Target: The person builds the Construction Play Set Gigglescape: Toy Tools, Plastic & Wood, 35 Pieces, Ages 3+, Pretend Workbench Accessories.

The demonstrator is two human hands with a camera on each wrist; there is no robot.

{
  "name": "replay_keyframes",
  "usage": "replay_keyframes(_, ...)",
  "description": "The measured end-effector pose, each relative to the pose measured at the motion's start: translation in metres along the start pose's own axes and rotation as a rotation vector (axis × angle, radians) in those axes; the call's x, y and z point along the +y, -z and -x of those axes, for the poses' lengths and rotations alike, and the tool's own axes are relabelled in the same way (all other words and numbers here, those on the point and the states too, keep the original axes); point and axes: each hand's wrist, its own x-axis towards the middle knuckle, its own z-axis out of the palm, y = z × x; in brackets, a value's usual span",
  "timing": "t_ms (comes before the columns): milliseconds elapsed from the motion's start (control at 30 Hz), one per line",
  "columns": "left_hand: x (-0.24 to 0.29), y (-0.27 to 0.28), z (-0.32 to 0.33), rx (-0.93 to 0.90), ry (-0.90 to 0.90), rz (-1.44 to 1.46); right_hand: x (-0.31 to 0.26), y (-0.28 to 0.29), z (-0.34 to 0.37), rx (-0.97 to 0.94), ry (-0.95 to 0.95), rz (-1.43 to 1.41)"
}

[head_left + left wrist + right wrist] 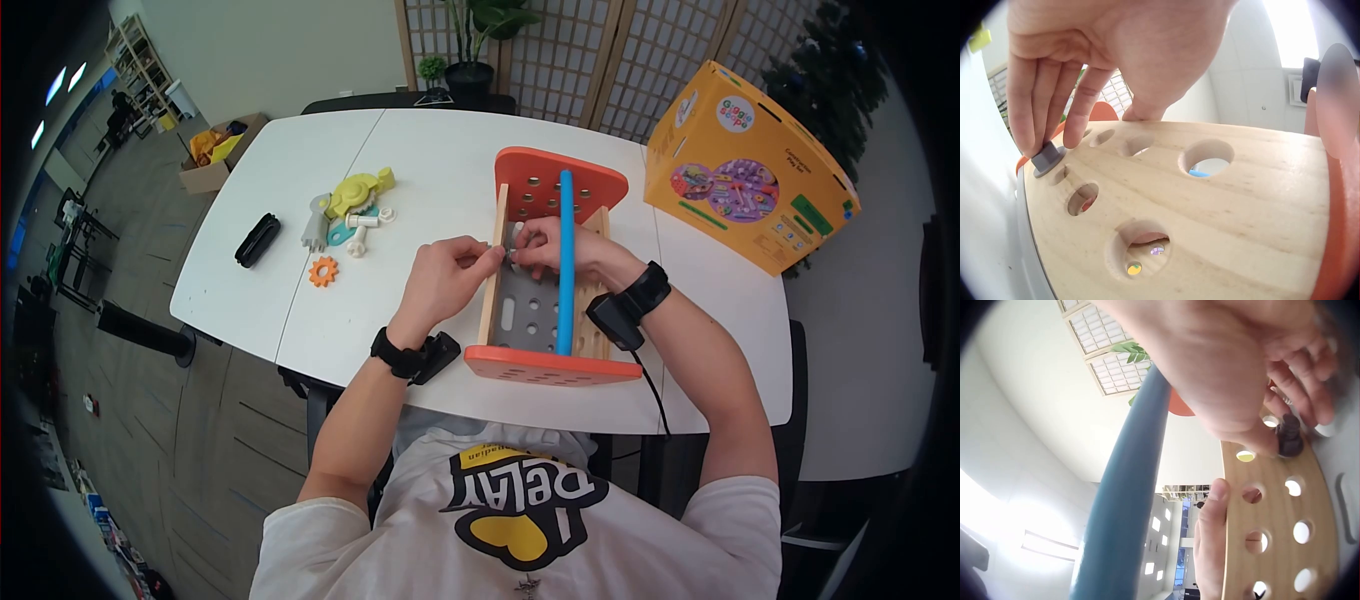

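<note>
A toy workbench frame lies with its orange end panels point(555, 366) at front and back, joined by a blue bar point(567, 260). My left hand point(440, 285) is at the left wooden panel point(1241, 206), its fingertips gripping a grey bolt head point(1049, 159) on the outer face and its thumb point(1212, 509) at the panel's edge. From the inner side, my right hand point(1229, 375) reaches under the blue bar and pinches a dark grey threaded piece point(1290, 436) against the same panel. The grey perforated panel point(530, 310) spans the inside.
Left on the white table point(330, 130) are yellow-green toy parts point(355, 192), a grey toy piece point(316, 225), white bolts point(358, 240), an orange gear point(323, 271) and a black case point(258, 240). A large yellow box point(750, 165) stands at the back right.
</note>
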Motion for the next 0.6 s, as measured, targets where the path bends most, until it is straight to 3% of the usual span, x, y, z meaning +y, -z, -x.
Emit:
replay_keyframes(233, -0.005, -0.002, -0.001, 0.013, -0.009, 0.023, 0.001, 0.0, -0.008, -0.003, -0.149, -0.102)
replay_keyframes(433, -0.004, -0.001, -0.001, 0.001, -0.007, 0.001, -0.003, -0.001, 0.003, -0.007, 0.026, -0.013)
replay_keyframes(600, -0.004, -0.002, -0.001, 0.006, -0.003, 0.011, 0.006, 0.002, -0.008, -0.046, -0.03, -0.046)
